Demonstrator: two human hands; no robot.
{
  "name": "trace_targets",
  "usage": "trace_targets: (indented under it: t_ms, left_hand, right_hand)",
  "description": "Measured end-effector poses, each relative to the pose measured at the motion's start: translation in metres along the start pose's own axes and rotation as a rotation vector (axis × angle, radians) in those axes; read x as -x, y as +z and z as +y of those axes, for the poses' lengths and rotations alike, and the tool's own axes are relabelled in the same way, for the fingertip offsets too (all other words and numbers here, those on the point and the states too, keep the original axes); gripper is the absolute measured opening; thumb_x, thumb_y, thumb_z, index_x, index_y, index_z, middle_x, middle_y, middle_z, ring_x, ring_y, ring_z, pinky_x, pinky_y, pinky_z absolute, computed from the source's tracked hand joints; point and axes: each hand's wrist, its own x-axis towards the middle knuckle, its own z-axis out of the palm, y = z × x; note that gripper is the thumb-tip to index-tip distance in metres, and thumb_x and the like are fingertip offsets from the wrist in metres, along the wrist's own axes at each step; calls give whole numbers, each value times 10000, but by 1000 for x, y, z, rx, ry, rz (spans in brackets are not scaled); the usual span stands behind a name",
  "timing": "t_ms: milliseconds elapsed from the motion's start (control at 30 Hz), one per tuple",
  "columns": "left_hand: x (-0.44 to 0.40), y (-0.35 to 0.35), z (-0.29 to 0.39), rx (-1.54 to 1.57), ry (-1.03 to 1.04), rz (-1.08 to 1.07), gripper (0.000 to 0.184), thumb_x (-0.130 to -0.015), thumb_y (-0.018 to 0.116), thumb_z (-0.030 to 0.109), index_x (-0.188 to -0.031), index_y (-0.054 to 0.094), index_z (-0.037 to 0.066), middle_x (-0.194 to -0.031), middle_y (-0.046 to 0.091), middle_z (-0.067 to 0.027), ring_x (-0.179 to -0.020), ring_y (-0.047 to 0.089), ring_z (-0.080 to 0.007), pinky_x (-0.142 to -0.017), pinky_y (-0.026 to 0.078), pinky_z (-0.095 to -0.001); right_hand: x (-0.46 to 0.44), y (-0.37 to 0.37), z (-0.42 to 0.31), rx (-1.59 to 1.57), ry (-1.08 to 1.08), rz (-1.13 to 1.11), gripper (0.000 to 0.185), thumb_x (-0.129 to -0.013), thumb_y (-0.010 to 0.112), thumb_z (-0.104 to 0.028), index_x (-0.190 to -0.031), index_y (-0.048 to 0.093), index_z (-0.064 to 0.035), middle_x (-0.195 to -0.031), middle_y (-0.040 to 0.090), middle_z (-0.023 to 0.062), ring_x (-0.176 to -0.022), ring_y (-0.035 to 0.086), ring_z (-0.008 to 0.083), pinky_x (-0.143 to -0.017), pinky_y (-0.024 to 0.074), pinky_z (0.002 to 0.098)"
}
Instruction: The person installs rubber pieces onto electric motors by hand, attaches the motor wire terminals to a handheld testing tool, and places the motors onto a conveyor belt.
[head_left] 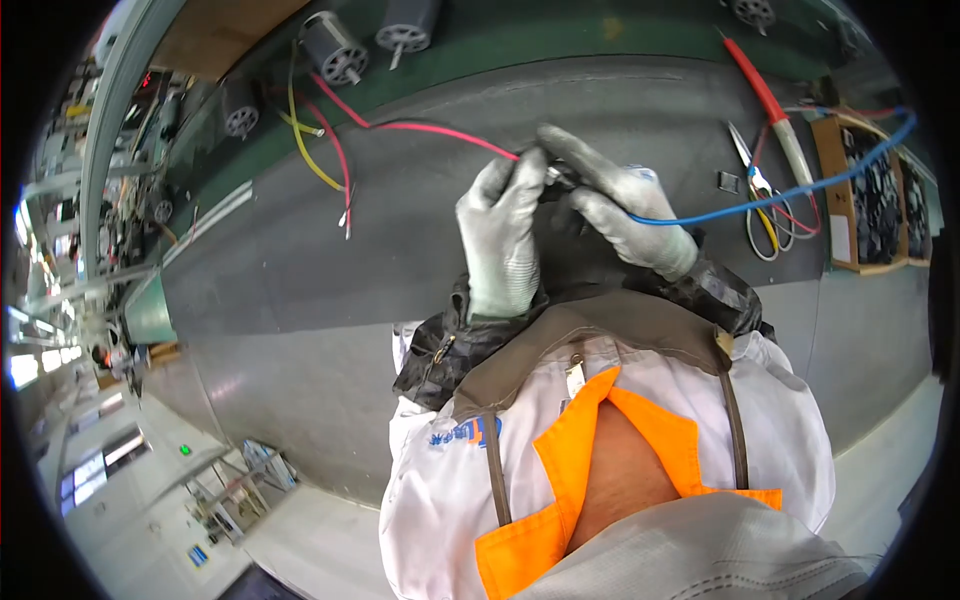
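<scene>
Both my hands wear grey-white gloves and meet above the dark mat. My left hand pinches the end of a red wire, which runs off left toward the motors. My right hand is closed close beside it, with a small dark part with a shiny spot between the two hands; its kind is unclear. A blue wire comes out at the right hand's fingers and curves up to the right. Fingers partly hide where wire and part meet.
Several motors, among them a grey one, stand along the green far strip. Yellow wire lies at left. On the right are scissors, a small black square piece, a red-and-white stick-shaped tool and a cardboard box of black parts.
</scene>
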Motion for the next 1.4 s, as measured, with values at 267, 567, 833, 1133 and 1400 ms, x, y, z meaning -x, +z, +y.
trace_targets:
  t_ms: [267, 567, 833, 1133, 1400]
  left_hand:
    - [-25, -16, -39, 402, -120, -251, 401, -1088, 497, 310, -1288, 612, -18, -1224, 669, -173, -1153, 618, -250, -992, 507, -439]
    - [-32, -48, -49, 566, -162, -294, 306, -1051, 583, 243, -1182, 647, -26, -1223, 672, -206, -1049, 649, -243, -958, 512, -386]
    - [-19, -28, -39, 444, -176, -268, 435, -1012, 649, 239, -1272, 624, -109, -1198, 712, -170, -1096, 678, -233, -1012, 504, -356]
    - [-14, -54, -42, 370, -134, -194, 411, -1028, 636, 232, -1270, 631, -100, -1183, 718, -162, -1064, 680, -182, -970, 497, -305]
    - [-11, -39, -13, 398, -164, -292, 409, -1036, 628, 290, -1263, 653, -50, -1090, 708, -48, -994, 611, -86, -902, 473, -256]
  right_hand:
    - [1, -64, -40, 268, 380, -262, 735, -901, 690, -170, -1567, 385, -110, -1184, 688, 232, -1026, 711, 301, -861, 549, 387]
    - [100, -299, 77, 1450, 712, 424, 268, -967, 596, -310, -934, 587, -44, -970, 679, 226, -935, 646, 445, -772, 508, 539]
    - [-70, -134, 6, 208, 630, 121, 568, -945, 676, -279, -1390, 543, 48, -1066, 665, 67, -829, 620, 97, -656, 532, 264]
    - [-206, -36, 64, -184, 420, -267, 401, -1001, 621, -194, -1318, 598, 50, -1039, 684, 66, -853, 647, 69, -736, 561, 221]
    - [-239, 0, 55, 852, 238, -260, 297, -898, 716, -188, -1163, 724, -53, -1052, 749, 158, -978, 711, 259, -871, 543, 369]
